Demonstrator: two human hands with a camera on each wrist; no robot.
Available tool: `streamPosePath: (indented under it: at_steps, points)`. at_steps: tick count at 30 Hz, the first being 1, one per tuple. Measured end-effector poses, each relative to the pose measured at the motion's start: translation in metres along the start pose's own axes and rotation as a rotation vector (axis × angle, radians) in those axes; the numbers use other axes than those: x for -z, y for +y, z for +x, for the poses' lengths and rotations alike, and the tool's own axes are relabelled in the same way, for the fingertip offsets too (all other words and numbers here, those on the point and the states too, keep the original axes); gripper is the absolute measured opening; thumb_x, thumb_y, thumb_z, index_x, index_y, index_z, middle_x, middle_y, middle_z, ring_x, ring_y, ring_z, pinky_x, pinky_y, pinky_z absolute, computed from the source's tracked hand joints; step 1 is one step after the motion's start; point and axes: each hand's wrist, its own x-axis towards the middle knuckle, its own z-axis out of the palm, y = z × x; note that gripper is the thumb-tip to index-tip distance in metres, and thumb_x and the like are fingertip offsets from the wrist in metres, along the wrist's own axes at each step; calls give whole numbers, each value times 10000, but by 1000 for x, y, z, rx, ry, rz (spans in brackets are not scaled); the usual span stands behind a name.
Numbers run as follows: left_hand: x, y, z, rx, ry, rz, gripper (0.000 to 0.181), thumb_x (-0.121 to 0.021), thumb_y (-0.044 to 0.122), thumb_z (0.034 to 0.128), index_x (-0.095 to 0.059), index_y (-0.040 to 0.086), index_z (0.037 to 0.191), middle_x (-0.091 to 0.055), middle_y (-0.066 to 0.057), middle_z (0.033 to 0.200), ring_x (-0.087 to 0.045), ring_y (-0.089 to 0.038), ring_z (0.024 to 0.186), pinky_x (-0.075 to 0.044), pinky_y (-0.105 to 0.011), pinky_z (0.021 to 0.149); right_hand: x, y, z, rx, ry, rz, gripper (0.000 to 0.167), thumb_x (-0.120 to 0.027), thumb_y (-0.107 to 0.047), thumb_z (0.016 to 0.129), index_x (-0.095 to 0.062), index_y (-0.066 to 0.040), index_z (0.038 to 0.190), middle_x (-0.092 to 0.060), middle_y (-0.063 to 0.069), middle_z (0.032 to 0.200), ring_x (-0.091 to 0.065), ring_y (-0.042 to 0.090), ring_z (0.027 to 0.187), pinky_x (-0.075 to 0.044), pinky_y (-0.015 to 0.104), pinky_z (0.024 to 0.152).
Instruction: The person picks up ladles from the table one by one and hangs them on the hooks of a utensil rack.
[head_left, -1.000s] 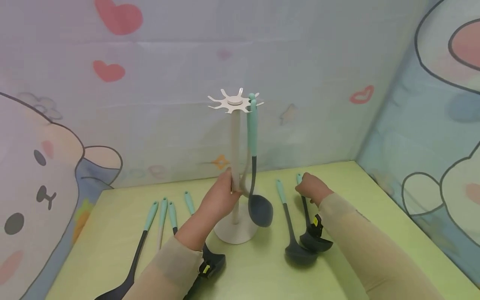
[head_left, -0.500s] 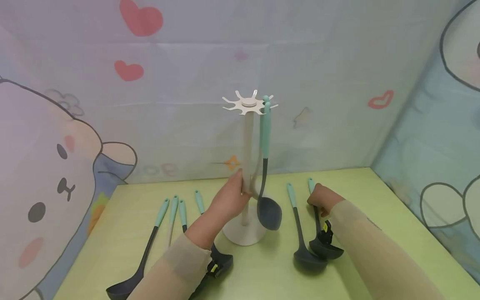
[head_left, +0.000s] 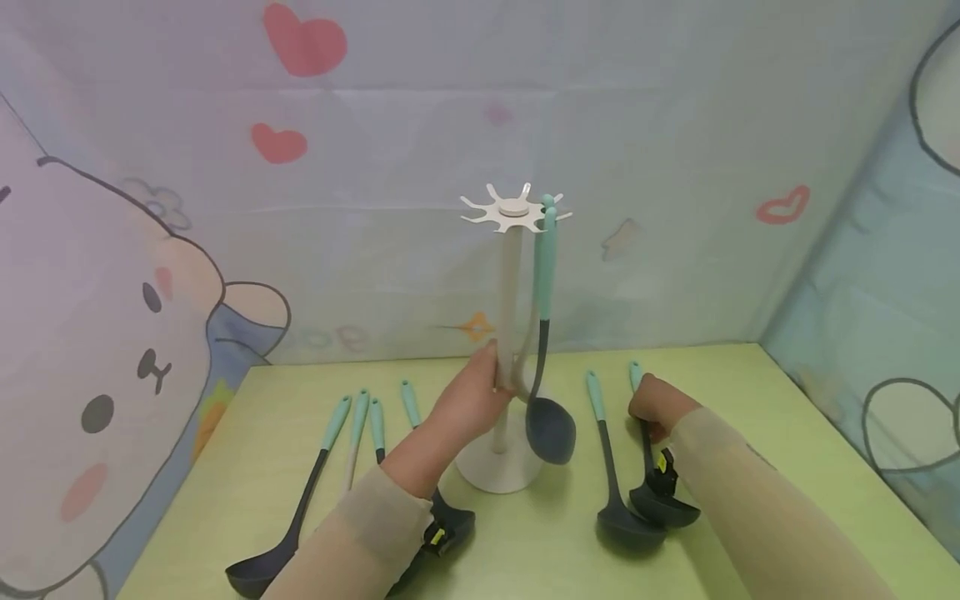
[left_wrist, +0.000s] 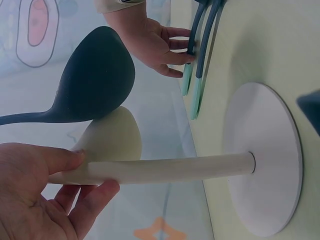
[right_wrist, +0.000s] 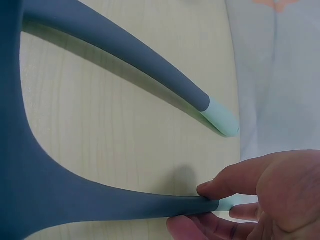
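Observation:
My left hand grips the pole of a white utensil stand, its thumb on one side and fingers on the other in the left wrist view. From the stand's slotted top hang a dark ladle with a mint handle and, behind it, a pale utensil with a rounded head. On the right, my right hand pinches a dark ladle where the shaft meets the mint handle. That ladle's bowl lies close against a second dark ladle on the table.
Left of the stand, several mint-handled utensils lie on the pale green table, among them a dark ladle and one with a pale shaft. My left sleeve partly covers them. A printed cloth backdrop stands behind the table.
The head view has swung left, so everything sits further right in the frame. Both hands keep their places, the left on the pole and the right at the ladle.

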Motion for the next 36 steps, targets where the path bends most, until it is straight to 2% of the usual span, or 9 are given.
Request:
streamPosePath:
  at_steps: [4, 8, 14, 18, 21, 25, 31, 36]
  points:
    - [1, -1, -1, -6, 8, -8, 284, -654, 65, 945, -519, 142, 1182, -594, -51, 1238, -571, -226, 1201, -529, -405, 881, -1, 2, 1, 25, -13, 21, 633, -480, 52, 880, -150, 193, 1401, -483, 301, 951, -589, 274, 572, -561, 353, 518]
    - [0, 0, 0, -7, 11, -6, 285, -665, 87, 946, -512, 141, 1180, -605, -48, 1211, -584, -226, 1183, -533, -390, 872, 1, 5, 2, 47, -14, 52, 715, -463, 23, 884, -79, 159, 1471, -424, 359, 1120, -595, 310, 637, -578, 387, 562]
    - [-3, -2, 2, 35, 15, -27, 297, -679, 142, 952, -503, 175, 1188, -621, -1, 1164, -601, -217, 1157, -545, -351, 829, 6, 2, 3, 79, -37, 87, 785, -455, 3, 887, 16, 139, 1500, -362, 406, 1235, -600, 353, 744, -588, 427, 624]
    - [-3, -5, 3, 35, 16, -40, 266, -678, 187, 958, -501, 194, 1156, -625, 27, 1139, -616, -182, 1082, -545, -311, 774, 12, -4, -2, 113, -27, 103, 800, -467, -15, 906, 46, 122, 1504, -307, 457, 1282, -614, 374, 799, -591, 449, 648]
    - [0, -9, -2, 45, 21, -58, 273, -652, 223, 977, -498, 215, 1202, -622, 34, 1158, -609, -168, 1086, -538, -322, 797, 14, -15, -9, 154, -14, 112, 811, -472, -28, 909, 55, 110, 1509, -320, 462, 1272, -614, 365, 816, -595, 453, 651]
    - [-1, -11, -5, 36, 21, -97, 326, -602, 256, 1006, -475, 237, 1306, -614, 35, 1179, -599, -166, 1122, -537, -352, 834, 21, -26, -18, 201, 18, 113, 821, -467, -47, 921, 81, 88, 1518, -342, 449, 1274, -606, 388, 871, -597, 454, 667]
    - [-1, -14, -7, 8, 19, -123, 353, -557, 303, 1027, -456, 264, 1363, -608, 35, 1209, -590, -161, 1136, -534, -372, 857, 34, -39, -33, 260, 96, 102, 820, -451, -82, 955, 117, 35, 1535, -354, 450, 1308, -569, 511, 1040, -598, 444, 669]
    - [-1, -16, -8, -5, 20, -109, 372, -524, 350, 1037, -444, 277, 1393, -606, 23, 1222, -584, -167, 1152, -524, -387, 891, 43, -51, -49, 318, 193, 111, 811, -457, -93, 961, 93, 14, 1548, -445, 392, 1225, -618, 464, 960, -592, 389, 610]
